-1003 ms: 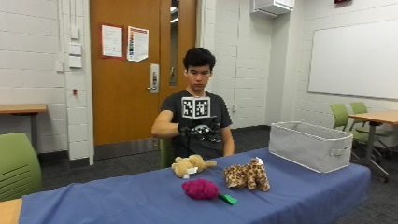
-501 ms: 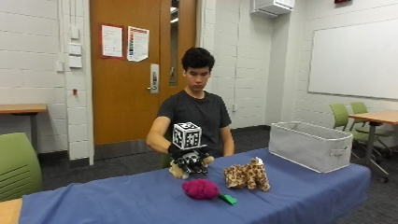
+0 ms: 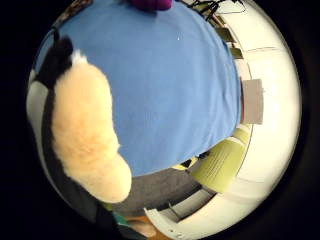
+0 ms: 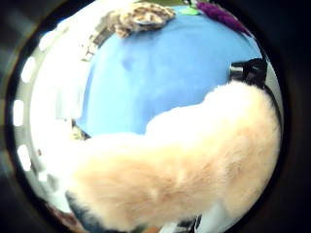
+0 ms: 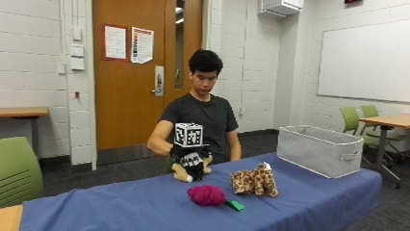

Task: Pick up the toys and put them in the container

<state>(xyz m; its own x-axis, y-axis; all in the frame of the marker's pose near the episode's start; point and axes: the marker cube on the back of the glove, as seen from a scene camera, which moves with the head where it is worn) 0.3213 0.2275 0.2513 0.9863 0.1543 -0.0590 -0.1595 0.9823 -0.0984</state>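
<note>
Blue cloth covers the bench (image 5: pixel 128 207), person seated behind its far edge. Black-gloved right hand (image 5: pixel 190 161) sits on top of a cream-tan fluffy plush toy (image 5: pixel 183 173), near the far edge, about midway along the bench. The plush toy's lower part touches the cloth; cannot tell if it is lifted at all. The hand covers the top of the toy in the outside view. In both palm views cream fur fills much of the picture, (image 4: pixel 184 170) and (image 3: pixel 85 135), so the toy is right against the palm. Black strap shows beside the fur. Fingers: look wrapped down over the toy from above, closed around it, though individual fingertips are not visible.

Leopard-spotted brown plush toy (image 5: pixel 255 180) lies on the cloth nearer the front edge, toward the container end, well apart from the hand. It also shows at the rim of the thumb-side view (image 4: pixel 141 17). Magenta fuzzy ball-shaped plush with a green tag (image 5: pixel 207 195) lies near the front edge, just beside the spotted toy, between it and the cream one. Purple edge of it visible in both palm views (image 3: pixel 152 4).

Grey fabric rectangular container (image 5: pixel 318 149) stands open-topped at the bench's end corner, well apart from all three toys. Nothing visible inside from this angle.

Bare other hand is hidden behind the bench.
</note>
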